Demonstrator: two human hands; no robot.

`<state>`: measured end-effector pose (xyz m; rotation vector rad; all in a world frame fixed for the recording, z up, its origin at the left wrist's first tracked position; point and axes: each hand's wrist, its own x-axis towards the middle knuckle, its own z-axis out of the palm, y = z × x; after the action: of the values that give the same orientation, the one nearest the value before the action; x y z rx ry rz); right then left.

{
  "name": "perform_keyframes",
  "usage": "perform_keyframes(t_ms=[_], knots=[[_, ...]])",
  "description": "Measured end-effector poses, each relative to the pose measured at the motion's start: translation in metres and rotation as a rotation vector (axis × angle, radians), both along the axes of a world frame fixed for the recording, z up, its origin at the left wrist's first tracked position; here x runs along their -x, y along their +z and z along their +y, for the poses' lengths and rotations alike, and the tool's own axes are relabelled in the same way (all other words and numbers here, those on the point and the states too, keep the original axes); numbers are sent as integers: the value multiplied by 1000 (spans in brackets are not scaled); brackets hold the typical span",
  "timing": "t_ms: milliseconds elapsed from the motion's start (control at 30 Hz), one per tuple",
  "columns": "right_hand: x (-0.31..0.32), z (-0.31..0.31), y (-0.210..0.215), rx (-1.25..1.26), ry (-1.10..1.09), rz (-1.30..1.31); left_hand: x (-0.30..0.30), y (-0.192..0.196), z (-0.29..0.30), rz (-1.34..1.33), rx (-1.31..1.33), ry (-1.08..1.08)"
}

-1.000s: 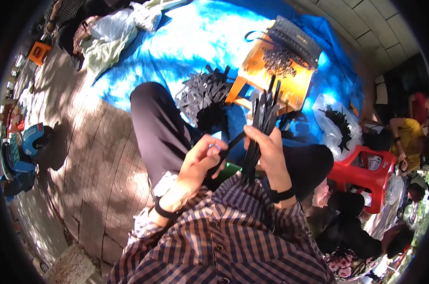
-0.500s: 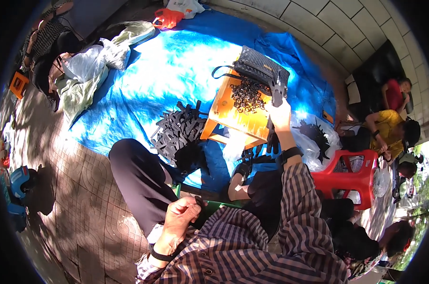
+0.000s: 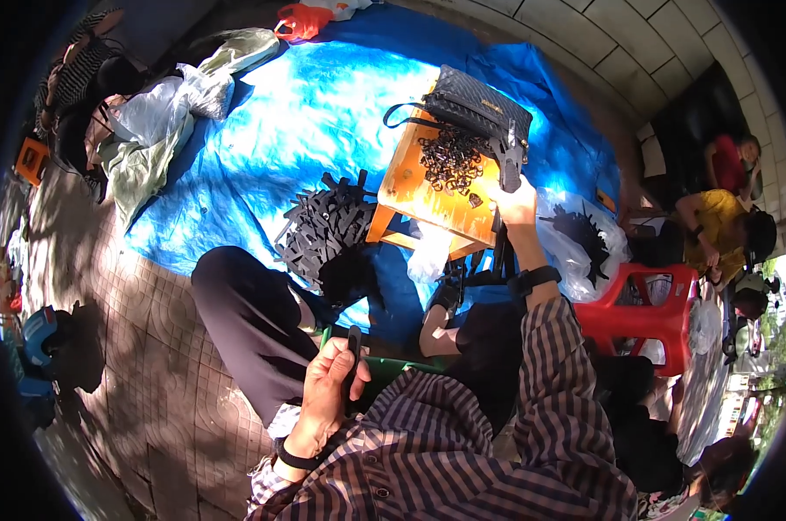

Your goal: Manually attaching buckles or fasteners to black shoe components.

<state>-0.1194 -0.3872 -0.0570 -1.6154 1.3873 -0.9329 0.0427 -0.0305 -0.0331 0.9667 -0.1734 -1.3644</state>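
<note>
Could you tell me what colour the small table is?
The small wooden table is orange, seen in the head view.

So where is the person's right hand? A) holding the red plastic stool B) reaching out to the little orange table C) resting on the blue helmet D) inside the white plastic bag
B: the right hand is stretched out over the orange table, beside the pile of small black rings, holding a dark strip upright.

Harsh sun, glare on blue tarp (image 3: pixel 306 130); fisheye-bent, dark edges.
</note>
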Motion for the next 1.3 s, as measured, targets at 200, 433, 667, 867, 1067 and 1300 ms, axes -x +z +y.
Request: perform_keyframes(t_ms=[200,433,667,867,1067,1300], knots=[[-1,22,6,229,107,185,5,6,3,-20,-43,-10],[-6,24,-7,246,23,424,7,8,5,-30,-40,-10],[9,28,8,-75,50,-327,8,5,8,-44,-28,-13],[15,86,41,-331,152,-490,11,6,8,-65,-43,23],[4,186,70,-563,398,-562,16,2,10,-66,84,-36],[-7,254,60,-367,500,-311,15,9,14,148,55,-119]])
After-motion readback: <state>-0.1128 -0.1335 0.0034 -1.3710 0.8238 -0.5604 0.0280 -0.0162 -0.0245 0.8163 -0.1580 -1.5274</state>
